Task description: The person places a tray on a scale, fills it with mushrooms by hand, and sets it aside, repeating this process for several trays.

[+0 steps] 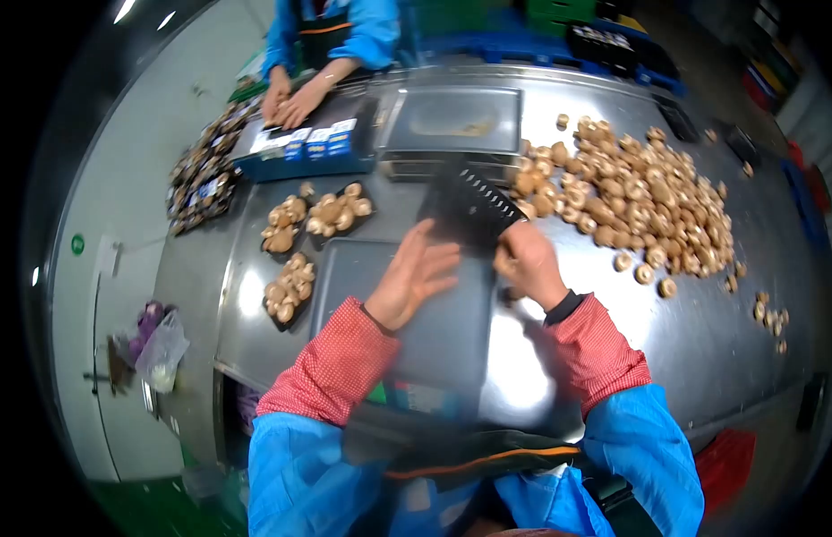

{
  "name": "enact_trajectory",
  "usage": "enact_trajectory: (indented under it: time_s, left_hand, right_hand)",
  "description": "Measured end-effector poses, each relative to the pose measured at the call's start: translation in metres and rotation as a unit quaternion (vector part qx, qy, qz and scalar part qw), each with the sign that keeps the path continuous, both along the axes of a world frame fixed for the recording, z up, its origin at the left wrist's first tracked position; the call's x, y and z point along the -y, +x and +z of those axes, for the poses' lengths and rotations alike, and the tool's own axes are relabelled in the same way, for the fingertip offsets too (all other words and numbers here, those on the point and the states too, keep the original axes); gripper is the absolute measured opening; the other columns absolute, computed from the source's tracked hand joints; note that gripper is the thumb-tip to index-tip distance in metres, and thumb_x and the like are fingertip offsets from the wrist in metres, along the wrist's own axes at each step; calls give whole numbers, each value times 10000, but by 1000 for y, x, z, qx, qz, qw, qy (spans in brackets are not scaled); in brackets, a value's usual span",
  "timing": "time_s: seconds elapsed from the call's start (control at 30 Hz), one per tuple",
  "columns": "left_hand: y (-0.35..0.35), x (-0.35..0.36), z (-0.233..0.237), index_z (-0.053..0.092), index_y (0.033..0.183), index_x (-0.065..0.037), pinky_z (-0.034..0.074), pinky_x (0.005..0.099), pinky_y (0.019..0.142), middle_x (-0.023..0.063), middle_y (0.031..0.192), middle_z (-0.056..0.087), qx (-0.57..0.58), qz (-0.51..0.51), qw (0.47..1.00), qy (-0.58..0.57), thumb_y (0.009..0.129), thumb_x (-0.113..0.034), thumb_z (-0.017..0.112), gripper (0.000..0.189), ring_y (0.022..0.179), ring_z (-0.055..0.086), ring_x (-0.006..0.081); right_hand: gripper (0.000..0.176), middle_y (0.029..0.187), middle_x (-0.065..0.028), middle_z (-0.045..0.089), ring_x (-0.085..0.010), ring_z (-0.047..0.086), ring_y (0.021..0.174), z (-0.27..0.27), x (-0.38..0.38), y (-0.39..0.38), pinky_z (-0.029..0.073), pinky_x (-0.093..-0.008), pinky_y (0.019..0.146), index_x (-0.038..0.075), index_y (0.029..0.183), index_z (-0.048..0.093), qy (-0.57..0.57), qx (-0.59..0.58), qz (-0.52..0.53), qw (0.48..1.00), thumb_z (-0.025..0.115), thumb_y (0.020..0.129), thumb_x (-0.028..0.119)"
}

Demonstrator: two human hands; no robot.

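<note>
My right hand (526, 262) grips the edge of an empty black ribbed tray (468, 207), holding it tilted above the steel table; a mushroom may be in its fingers too, but blur hides that. My left hand (416, 273) is spread open just left of the tray, over a flat grey scale plate (434, 313), holding nothing. A large heap of brown mushrooms (631, 197) lies to the right of my right hand.
Three black trays filled with mushrooms (290, 286) sit left of the scale plate. A second scale (452, 125) stands behind. Across the table another person's hands (290, 98) work over labelled packs (299, 143). Packed trays (201, 179) lie at far left.
</note>
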State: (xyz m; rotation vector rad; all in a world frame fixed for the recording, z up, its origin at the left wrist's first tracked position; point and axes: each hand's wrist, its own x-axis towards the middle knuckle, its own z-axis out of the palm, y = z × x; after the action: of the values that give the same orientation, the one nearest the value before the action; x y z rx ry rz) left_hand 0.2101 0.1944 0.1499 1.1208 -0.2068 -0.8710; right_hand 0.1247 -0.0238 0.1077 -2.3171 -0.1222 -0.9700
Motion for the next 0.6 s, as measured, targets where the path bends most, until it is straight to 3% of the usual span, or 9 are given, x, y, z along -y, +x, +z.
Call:
enact_trajectory:
  time_s: [0.07, 0.17, 0.27, 0.3, 0.37, 0.4, 0.43, 0.57, 0.6]
  left_hand:
    - [-21, 34, 7, 399, 1400, -106, 541, 399, 896, 113, 1223, 602, 10, 2, 999, 38, 1006, -310, 519, 460, 1110, 608, 244]
    - [-33, 69, -26, 507, 1315, -72, 561, 395, 799, 87, 1137, 638, 33, -55, 994, 92, 942, -226, 571, 408, 1015, 641, 215]
    - [-58, 100, -45, 629, 1148, -7, 549, 338, 659, 91, 970, 671, 135, -169, 951, 221, 849, -204, 626, 358, 825, 653, 178]
    - [-78, 107, -31, 642, 1118, 17, 549, 332, 661, 114, 976, 676, 132, -176, 960, 171, 849, -212, 633, 353, 820, 660, 188]
    - [-94, 119, 4, 600, 1207, 8, 552, 334, 693, 171, 1062, 674, 204, -296, 897, 257, 858, -289, 663, 462, 867, 670, 192]
    - [-96, 125, -40, 557, 1287, -24, 544, 317, 758, 183, 1119, 666, 330, -250, 906, 85, 869, -340, 680, 538, 939, 666, 190]
    - [-90, 120, -13, 539, 1318, -41, 523, 306, 829, 166, 1112, 671, 328, -294, 888, 131, 872, -367, 697, 575, 979, 654, 198]
    - [2, 92, -34, 532, 1305, -26, 523, 301, 823, 101, 1043, 664, 328, -55, 933, 137, 871, -272, 714, 531, 958, 641, 173]
    - [39, 77, -22, 506, 1315, -25, 525, 288, 794, 79, 1026, 651, 362, 3, 898, 249, 871, -226, 709, 528, 924, 634, 150]
  right_hand:
    - [202, 785, -134, 531, -338, 543, 722, 5, -10, -41, 446, -417, 609, 43, 837, 538, -30, -5, 39, 999, 670, 686, 14]
    - [364, 891, -138, 570, -345, 544, 834, 12, 5, -96, 443, -427, 755, 34, 961, 581, -29, -49, 2, 998, 784, 672, 120]
    - [479, 927, -141, 593, -356, 561, 900, 27, 35, -136, 431, -440, 807, 19, 1078, 595, -30, -93, -219, 971, 803, 672, 169]
    - [497, 963, -148, 618, -338, 581, 914, 29, 45, -147, 449, -414, 819, 12, 1116, 595, -50, -99, -271, 956, 807, 694, 165]
    - [447, 1039, -130, 652, -239, 607, 954, 17, 63, -166, 467, -342, 859, -9, 1172, 582, 295, -298, -130, 899, 768, 795, 144]
    - [401, 1061, -111, 653, -196, 597, 965, -1, 70, -176, 465, -313, 866, -17, 1185, 577, 367, -294, -89, 878, 724, 842, 130]
    - [366, 1073, -93, 651, -168, 588, 973, -11, 71, -182, 462, -298, 870, -22, 1193, 575, 413, -284, -66, 863, 687, 876, 121]
    - [358, 1158, -78, 618, -144, 574, 1006, -41, 65, -196, 457, -292, 896, -24, 1285, 520, 565, -202, -97, 794, 575, 955, 105]
    - [377, 1180, -81, 609, -153, 574, 1024, -47, 65, -199, 454, -296, 908, -21, 1307, 501, 590, -180, -108, 780, 568, 957, 104]
